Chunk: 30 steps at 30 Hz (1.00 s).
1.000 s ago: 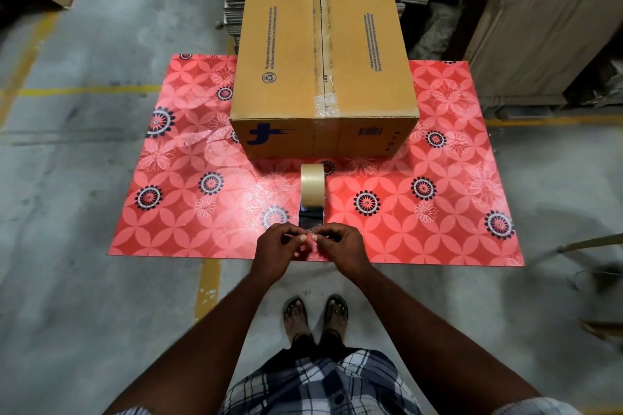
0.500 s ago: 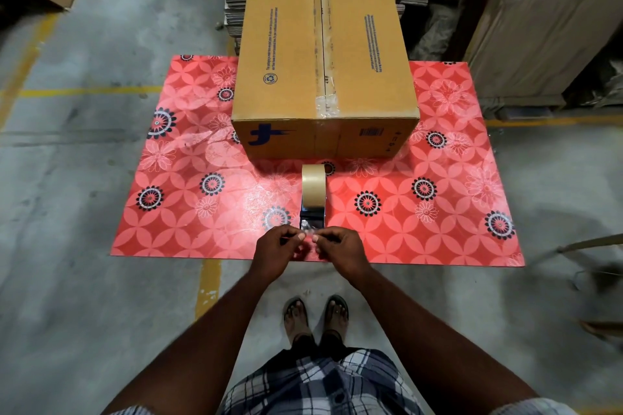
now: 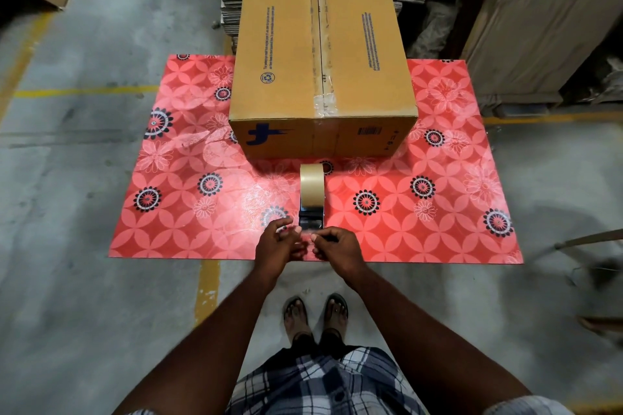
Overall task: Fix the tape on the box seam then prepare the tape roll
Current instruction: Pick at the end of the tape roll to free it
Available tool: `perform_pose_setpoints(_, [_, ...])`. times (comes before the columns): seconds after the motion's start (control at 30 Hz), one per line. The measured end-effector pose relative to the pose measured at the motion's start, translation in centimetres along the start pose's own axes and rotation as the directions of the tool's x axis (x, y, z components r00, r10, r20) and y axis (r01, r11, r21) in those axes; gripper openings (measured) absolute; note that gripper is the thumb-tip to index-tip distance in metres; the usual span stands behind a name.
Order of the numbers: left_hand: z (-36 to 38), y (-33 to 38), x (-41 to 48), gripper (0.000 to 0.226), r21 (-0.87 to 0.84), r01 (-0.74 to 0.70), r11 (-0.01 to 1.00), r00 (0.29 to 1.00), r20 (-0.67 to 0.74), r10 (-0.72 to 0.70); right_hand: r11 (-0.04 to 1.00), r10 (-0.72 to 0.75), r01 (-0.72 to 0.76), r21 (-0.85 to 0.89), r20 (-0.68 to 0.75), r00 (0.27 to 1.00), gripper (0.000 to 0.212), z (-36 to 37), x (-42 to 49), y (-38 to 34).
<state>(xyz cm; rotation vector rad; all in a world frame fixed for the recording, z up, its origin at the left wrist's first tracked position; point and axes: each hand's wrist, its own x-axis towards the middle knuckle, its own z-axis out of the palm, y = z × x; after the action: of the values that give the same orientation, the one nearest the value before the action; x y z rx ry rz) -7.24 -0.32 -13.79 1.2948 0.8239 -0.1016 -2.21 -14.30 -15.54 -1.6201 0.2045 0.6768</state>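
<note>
Both hands have pulled a little apart, left hand (image 3: 274, 241) and right hand (image 3: 337, 246) pinching the loose tape end by the tape roll (image 3: 312, 192) near the mat's (image 3: 438, 239) front edge, ready to fold it next.

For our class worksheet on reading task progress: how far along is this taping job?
Done, apparently: clear tape runs along the box seam, crinkled near the front edge. In hand: the left hand and right hand pinch at the tape roll's free end. Left: finishing that end.
</note>
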Motion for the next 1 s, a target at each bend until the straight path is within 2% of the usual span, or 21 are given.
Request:
perform_pose_setpoints(0.13, [-0.4, -0.1, 0.1, 0.023, 0.013, 0.052, 0.999, 0.998, 0.047, -0.053, 0.999, 0.004, -0.004, -0.033, 0.026, 1.000, 0.017, -0.3, -0.1, 0.0])
perform_pose_setpoints(0.27, [-0.4, 0.1, 0.3, 0.017, 0.058, 0.060, 0.996, 0.998, -0.004, -0.060, 1.000, 0.014, -0.013, -0.025, 0.020, 1.000, 0.015, -0.2, 0.0, -0.3])
perform_pose_setpoints(0.4, [-0.3, 0.1, 0.6, 0.029, 0.100, 0.061, 0.993, 0.997, -0.044, -0.057, 1.000, 0.024, -0.024, -0.006, 0.015, 1.000, 0.015, -0.3, -0.1, -0.4])
perform_pose_setpoints(0.53, [0.0, 0.5, 0.4, 0.027, 0.158, 0.033, 0.987, 0.998, -0.059, -0.024, 0.991, 0.072, -0.071, 0.117, -0.007, 0.997, 0.021, -0.4, -0.5, -0.3])
perform_pose_setpoints(0.67, [0.7, 0.8, 0.3, 0.023, 0.244, -0.010, 0.970, 0.997, -0.077, 0.030, 0.956, 0.101, -0.083, 0.281, -0.051, 0.994, 0.016, -0.1, -1.1, -0.4])
perform_pose_setpoints(0.77, [1.1, 0.7, 0.4, 0.025, 0.194, 0.019, 0.981, 0.998, -0.067, -0.006, 0.926, 0.117, -0.077, 0.369, -0.088, 0.989, 0.019, 0.3, -1.7, -0.6])
perform_pose_setpoints(0.83, [1.6, 0.7, 0.4, 0.026, 0.158, 0.040, 0.987, 0.998, -0.060, -0.031, 0.912, 0.122, -0.066, 0.405, -0.113, 0.986, 0.019, 0.5, -2.0, -0.6])
perform_pose_setpoints(1.0, [2.0, 0.3, 0.2, 0.026, 0.198, 0.021, 0.980, 0.996, -0.088, -0.004, 0.909, 0.159, -0.076, 0.411, -0.170, 0.973, 0.029, 0.3, -2.1, -1.0])
